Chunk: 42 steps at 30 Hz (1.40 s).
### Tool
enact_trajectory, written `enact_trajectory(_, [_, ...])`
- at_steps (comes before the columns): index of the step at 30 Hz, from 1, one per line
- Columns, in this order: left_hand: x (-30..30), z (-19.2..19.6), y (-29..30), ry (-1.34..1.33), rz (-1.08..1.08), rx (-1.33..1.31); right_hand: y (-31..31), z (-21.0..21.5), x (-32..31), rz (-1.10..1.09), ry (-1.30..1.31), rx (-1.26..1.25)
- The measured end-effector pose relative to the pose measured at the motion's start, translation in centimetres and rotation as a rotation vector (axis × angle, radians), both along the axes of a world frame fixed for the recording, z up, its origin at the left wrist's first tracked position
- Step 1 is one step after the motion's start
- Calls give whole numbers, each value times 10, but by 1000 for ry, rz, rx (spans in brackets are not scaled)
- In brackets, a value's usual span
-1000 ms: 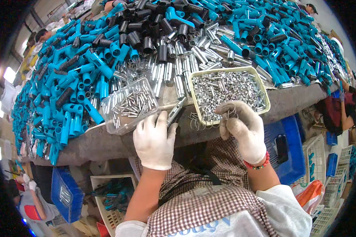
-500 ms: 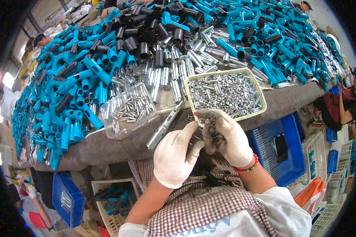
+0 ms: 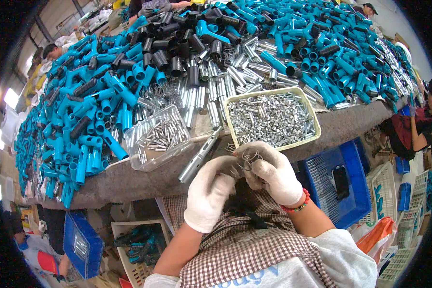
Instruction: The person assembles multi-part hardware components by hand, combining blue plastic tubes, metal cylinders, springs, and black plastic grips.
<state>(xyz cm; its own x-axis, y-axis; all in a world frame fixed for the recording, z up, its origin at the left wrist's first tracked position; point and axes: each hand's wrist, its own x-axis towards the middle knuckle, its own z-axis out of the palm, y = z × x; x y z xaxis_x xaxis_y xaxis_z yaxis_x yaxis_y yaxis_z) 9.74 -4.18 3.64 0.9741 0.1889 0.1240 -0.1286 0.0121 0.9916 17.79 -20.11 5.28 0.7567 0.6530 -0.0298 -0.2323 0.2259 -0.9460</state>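
Observation:
Both hands wear white work gloves and meet in front of the bench edge. My right hand (image 3: pixel 276 174) is closed on a small tangle of wire springs (image 3: pixel 250 159), their loops sticking out past its thumb and fingers. Beside it, my left hand (image 3: pixel 209 194) has its fingers bent together at the springs' left side; its fingertips are blurred, and what they pinch is hidden. A slotted metal tube (image 3: pixel 200 156) leans on the bench edge just beyond my left hand. Farther off stand a cream tray (image 3: pixel 317 126) of small metal pieces and a clear plastic box (image 3: pixel 151 164) of short metal pins.
Blue-green tool housings (image 3: pixel 115 89), black sleeves (image 3: pixel 176 65) and shiny metal tubes (image 3: pixel 213 113) are heaped across the bench. Below right is a blue crate (image 3: pixel 353 211) with metal rods and a phone (image 3: pixel 340 182). A white crate (image 3: pixel 115 235) and another blue crate (image 3: pixel 89 264) stand below left.
My left hand's fingers have curled in, and its fingertips have shifted slightly left and down. My right thumb has come over the springs. At the lower left, a co-worker's arm has moved.

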Motion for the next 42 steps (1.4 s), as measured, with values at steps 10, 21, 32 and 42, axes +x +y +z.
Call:
enact_trajectory(10, [-4, 1, 5, 32, 142, 407, -2, -2, 0, 39, 0, 40])
enact_trajectory(21, [-2, 1, -3, -371, 176, 764, -8, 3, 3, -26, -730, -239])
enact_trajectory(32, [-18, 9, 7, 277, -257, -418, -22, 15, 57, -654, -1371, -726])
enact_trajectory(42, [-22, 4, 7, 144, -65, 80, -8, 13, 6, 68, -809, -351])
